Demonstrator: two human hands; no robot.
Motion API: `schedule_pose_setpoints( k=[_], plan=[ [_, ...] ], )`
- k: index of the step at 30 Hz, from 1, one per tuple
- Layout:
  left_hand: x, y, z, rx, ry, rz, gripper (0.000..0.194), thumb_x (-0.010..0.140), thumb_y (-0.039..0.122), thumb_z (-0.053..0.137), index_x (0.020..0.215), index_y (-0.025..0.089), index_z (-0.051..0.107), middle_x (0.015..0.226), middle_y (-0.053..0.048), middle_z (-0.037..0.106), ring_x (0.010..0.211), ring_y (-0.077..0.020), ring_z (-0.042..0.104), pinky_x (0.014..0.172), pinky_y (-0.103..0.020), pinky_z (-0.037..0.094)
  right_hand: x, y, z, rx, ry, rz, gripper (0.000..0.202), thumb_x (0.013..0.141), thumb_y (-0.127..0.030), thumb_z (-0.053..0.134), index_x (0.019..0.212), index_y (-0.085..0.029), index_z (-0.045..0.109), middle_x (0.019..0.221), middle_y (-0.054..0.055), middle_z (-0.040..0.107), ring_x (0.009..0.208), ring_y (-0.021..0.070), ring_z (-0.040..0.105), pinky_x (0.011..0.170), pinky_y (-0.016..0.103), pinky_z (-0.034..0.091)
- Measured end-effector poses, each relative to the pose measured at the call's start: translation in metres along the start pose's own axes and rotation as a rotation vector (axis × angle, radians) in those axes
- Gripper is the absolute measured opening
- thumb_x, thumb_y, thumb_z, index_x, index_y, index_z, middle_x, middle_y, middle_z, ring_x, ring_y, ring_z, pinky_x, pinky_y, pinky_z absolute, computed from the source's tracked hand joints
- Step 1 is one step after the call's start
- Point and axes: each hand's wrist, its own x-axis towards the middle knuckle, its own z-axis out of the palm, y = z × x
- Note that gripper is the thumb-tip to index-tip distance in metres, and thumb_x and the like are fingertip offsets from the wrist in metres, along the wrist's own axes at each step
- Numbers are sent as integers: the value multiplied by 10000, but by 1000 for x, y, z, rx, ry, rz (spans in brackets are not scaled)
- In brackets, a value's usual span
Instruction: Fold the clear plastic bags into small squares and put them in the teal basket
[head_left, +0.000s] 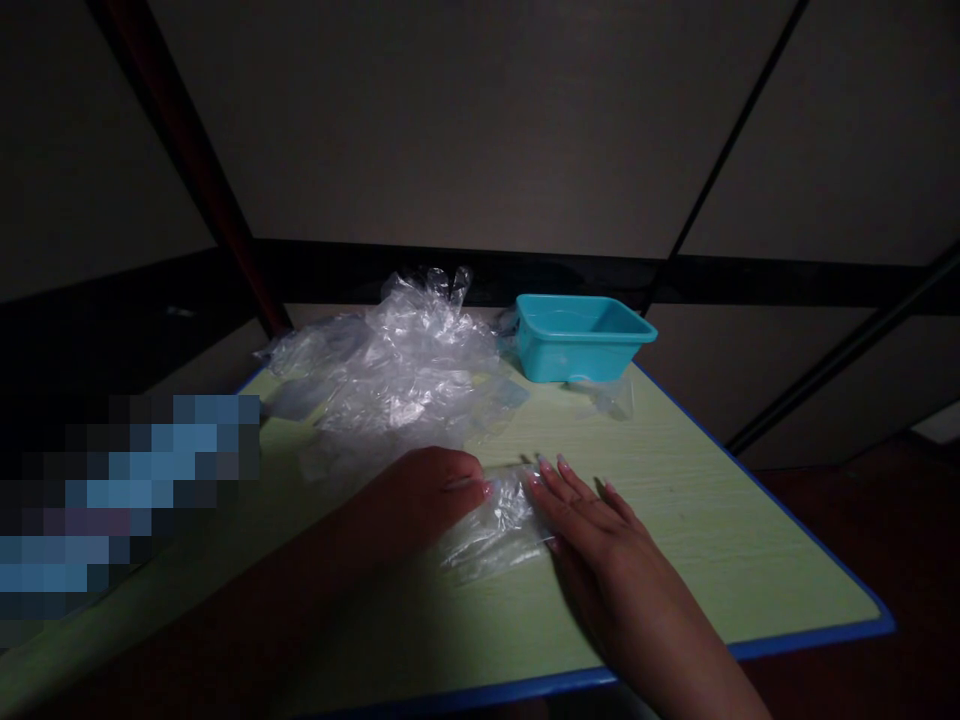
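A clear plastic bag [499,530] lies on the table between my two hands. My left hand [439,485] is closed, with thumb and fingers pinching the bag's upper left edge. On the other side, my right hand [592,520] rests with its fingers stretched out, the fingertips touching the bag's right part. Just beyond my left hand rises a large heap of crumpled clear plastic bags [409,370].
A turquoise plastic basin [577,355] stands at the back right of the light green table [720,560], which has a blue edge. Another clear bag [611,397] lies in front of the basin. Panelled wall [465,130] stands behind the table. A blurred-out patch covers the left side.
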Motion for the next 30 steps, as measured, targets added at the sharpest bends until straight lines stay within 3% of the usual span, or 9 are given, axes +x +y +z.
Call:
schedule_pose_setpoints(
  k=[5, 10, 15, 20, 24, 30],
  plan=[
    [0, 1, -1, 77, 13, -52, 312, 874, 361, 448, 656, 172, 565, 627, 18, 550, 602, -138, 510, 553, -247, 314, -1, 2, 1, -3, -22, -4, 607, 835, -40, 361, 1397, -269, 382, 1457, 52, 358, 1344, 228, 307, 1016, 583, 357],
    [-2, -1, -1, 116, 98, -87, 254, 864, 322, 438, 669, 184, 523, 614, 22, 527, 586, -142, 490, 540, -245, 306, 0, 5, 2, -44, -32, -49, 675, 786, 11, 349, 1378, -306, 409, 1443, 64, 372, 1328, 237, 328, 980, 589, 385],
    [-4, 0, 2, 36, 58, -130, 121, 825, 256, 458, 760, 197, 541, 566, 43, 511, 536, -134, 480, 506, -226, 300, 0, 5, 5, -115, 77, -89, 616, 817, -32, 372, 1365, -308, 430, 1443, 81, 368, 1313, 265, 356, 923, 602, 431],
    [-3, 0, 3, -175, -37, -212, 123, 841, 292, 441, 877, 202, 518, 547, 60, 512, 476, -127, 476, 461, -214, 318, 1, 7, 9, -209, 147, -196, 500, 834, -77, 452, 1253, -330, 550, 1401, 67, 447, 1261, 323, 438, 860, 668, 432],
    [-2, 0, 3, -56, 1, -157, 197, 824, 386, 505, 901, 207, 535, 601, 44, 538, 548, -144, 507, 483, -224, 312, 3, 6, 5, -206, 211, -239, 406, 811, -81, 538, 1133, -306, 645, 1338, 110, 533, 1205, 377, 492, 816, 687, 437],
    [-9, 15, 2, 101, 14, -187, 471, 696, 494, 645, 1057, 233, 492, 833, -4, 617, 742, -213, 587, 601, -269, 388, 6, -7, -6, 60, 273, -55, 241, 879, -192, 533, 1042, -254, 700, 1035, 126, 633, 900, 269, 592, 710, 458, 520]
  ],
)
